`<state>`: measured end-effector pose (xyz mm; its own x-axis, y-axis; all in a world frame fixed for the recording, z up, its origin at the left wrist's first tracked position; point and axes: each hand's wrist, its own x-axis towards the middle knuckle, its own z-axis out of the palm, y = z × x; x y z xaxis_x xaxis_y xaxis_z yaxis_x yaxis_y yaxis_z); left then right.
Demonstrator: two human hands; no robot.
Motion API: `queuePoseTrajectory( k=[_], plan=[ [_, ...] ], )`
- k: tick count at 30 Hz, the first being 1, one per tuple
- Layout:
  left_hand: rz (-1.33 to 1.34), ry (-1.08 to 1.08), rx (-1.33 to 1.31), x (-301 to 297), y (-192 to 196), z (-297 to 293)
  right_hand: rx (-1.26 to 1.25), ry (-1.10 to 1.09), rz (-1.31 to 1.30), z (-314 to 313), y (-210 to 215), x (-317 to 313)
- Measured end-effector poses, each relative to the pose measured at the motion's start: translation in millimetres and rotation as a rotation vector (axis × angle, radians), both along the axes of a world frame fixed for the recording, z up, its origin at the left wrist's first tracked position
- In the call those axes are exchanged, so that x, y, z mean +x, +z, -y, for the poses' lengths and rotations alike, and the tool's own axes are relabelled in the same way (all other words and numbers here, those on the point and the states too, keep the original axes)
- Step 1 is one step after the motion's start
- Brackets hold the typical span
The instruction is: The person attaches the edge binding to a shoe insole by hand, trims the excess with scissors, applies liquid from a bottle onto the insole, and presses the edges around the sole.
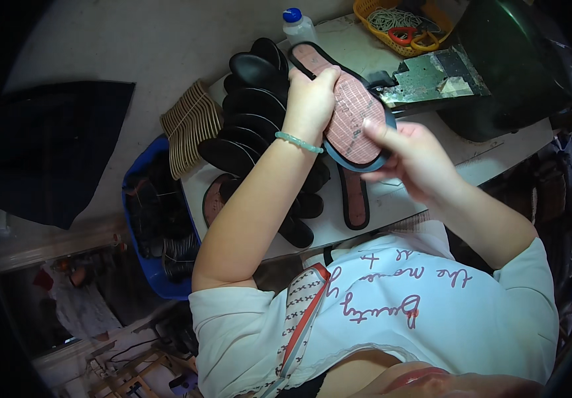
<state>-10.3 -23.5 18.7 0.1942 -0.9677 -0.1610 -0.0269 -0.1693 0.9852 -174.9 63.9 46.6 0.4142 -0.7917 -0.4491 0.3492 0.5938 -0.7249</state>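
Observation:
A shoe insole (351, 116) with a pink, grid-marked face and a black edge is held tilted over the table between both hands. A blue-grey band shows around its broad end. My left hand (311, 99) closes on its left side near the narrow middle, a green bead bracelet (299, 142) on that wrist. At the broad end, my right hand (413, 156) pinches the right edge, thumb on the pink face and fingers beneath. Just beyond the insole, its right edge close by, stands a worn green machine (425, 83). Another pink, black-edged insole (356, 205) lies below on the table.
Rows of black insoles (253, 106) and a banded stack of tan boards (192, 129) sit left. A blue bin (163, 282) of dark pieces stands beside the table. A blue-capped bottle (299, 28) and a yellow basket (382, 36) with cord and scissors (402, 34) are at the back.

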Motion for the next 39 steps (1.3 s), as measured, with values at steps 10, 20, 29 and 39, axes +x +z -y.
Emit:
queuePoseTrajectory(
  k=[10, 20, 29, 39],
  plan=[
    [0.217, -0.063, -0.056, 37, 4, 3, 0.072, -0.105, 0.136, 2, -7, 3],
    [0.319, -1.044, 0.005, 59, 38, 45, 0.033, -0.121, 0.134, 14, 6, 4],
    [0.269, -1.05, 0.101, 54, 51, 40, 0.131, -0.114, 0.088, 7, 10, 7],
    [0.262, -0.874, 0.122, 55, 49, 13, 0.207, -0.159, 0.235, 2, 12, 29]
  ],
)
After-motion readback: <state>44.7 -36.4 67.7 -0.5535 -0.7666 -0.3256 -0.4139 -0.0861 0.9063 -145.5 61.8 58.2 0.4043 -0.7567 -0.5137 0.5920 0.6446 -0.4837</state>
